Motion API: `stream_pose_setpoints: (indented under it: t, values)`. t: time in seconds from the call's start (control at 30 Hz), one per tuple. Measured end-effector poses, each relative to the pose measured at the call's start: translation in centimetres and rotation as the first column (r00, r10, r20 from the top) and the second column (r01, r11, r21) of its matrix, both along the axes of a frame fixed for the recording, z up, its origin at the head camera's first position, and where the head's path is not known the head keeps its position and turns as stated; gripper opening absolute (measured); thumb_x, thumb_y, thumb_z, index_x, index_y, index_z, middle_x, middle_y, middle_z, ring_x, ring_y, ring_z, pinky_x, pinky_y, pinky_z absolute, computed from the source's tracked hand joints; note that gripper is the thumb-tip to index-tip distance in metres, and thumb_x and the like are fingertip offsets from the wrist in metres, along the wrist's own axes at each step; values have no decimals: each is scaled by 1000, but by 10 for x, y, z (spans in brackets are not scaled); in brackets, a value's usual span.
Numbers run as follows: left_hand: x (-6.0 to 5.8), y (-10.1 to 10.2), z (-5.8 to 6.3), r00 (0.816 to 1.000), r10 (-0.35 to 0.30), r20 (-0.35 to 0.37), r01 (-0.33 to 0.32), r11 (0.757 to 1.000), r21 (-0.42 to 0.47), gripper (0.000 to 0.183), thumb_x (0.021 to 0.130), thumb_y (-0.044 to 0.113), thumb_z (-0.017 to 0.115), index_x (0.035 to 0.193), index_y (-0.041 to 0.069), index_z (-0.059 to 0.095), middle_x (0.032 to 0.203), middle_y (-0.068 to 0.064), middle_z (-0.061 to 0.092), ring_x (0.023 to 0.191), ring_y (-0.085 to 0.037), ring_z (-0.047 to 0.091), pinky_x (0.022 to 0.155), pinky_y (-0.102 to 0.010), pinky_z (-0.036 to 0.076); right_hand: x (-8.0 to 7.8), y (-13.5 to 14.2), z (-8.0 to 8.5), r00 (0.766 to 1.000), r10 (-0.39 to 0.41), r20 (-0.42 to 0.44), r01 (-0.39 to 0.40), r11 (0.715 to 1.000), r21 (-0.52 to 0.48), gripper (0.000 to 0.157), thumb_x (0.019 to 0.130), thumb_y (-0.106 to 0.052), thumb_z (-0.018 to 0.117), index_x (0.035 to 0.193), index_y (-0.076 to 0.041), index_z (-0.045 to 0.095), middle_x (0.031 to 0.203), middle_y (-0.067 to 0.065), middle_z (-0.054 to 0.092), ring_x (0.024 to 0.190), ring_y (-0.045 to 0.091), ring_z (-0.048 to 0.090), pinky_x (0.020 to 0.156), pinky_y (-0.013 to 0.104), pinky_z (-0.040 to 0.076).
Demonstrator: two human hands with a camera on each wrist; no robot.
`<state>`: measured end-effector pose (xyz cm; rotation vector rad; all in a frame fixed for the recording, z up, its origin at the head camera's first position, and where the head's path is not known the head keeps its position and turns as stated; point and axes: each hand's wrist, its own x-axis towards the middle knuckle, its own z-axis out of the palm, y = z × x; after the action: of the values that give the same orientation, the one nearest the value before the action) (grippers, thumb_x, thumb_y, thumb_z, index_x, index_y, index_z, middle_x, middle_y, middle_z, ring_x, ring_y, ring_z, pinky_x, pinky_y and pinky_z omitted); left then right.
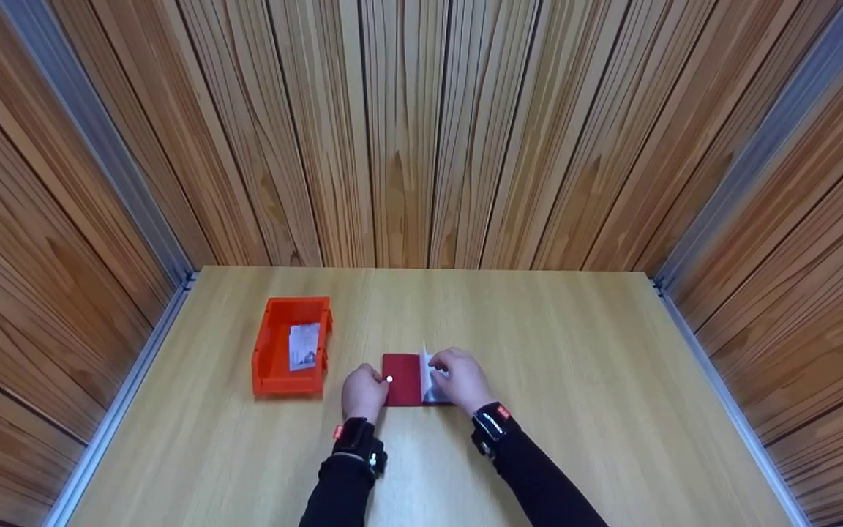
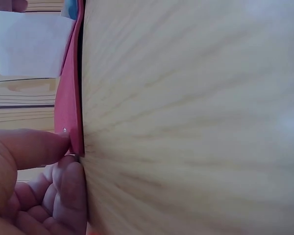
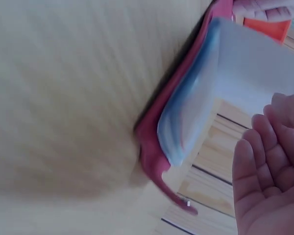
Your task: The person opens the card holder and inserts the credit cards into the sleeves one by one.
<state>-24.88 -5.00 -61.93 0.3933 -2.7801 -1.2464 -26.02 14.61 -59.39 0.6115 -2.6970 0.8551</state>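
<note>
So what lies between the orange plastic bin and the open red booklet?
The head view shows the left hand pinching the booklet, with bare wooden tabletop between hand and bin.

Orange bin (image 1: 276, 355); tabletop (image 1: 575, 351); wooden walls (image 1: 399, 132)

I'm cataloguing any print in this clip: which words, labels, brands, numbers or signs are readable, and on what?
None can be read.
Papers in the orange bin: printed marks, too small to read.
Wristband tags: too small to read.
Red holder: no lettering seen on its cover.
</note>
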Motion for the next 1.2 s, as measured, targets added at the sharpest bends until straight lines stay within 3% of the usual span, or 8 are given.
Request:
stream_pose_setpoints:
  t: [0.5,0.8,1.2]
  values:
    - [-1,-2,-4,999,9,-34,-9,1000,10,14,79,9,76,76,6,62,72,-4,63,72,-26,59,67,-39,47,3,-25,-12,997,25,73,-32,994,100,8,84,-11,75,90,-8,70,86,1,62,83,20,59,75,34,49]
    - [-1,-3,-5,999,14,-41,-13,1000,17,15,78,9,76,75,7,62,72,-4,62,71,-26,59,67,-40,47,6,-34,-17,995,54,79,-68,981,182,10,84,-11,74,91,-6,70,89,5,64,89,24,61,83,37,49]
    - [2,-2,-7,992,14,-124,-14,1000,6,10,75,5,73,74,6,62,71,-6,63,70,-29,61,66,-42,48,10,-41,-22,996,68,-58,-50,959,280,14,76,-8,79,81,-7,66,81,3,57,78,23,55,68,34,48]
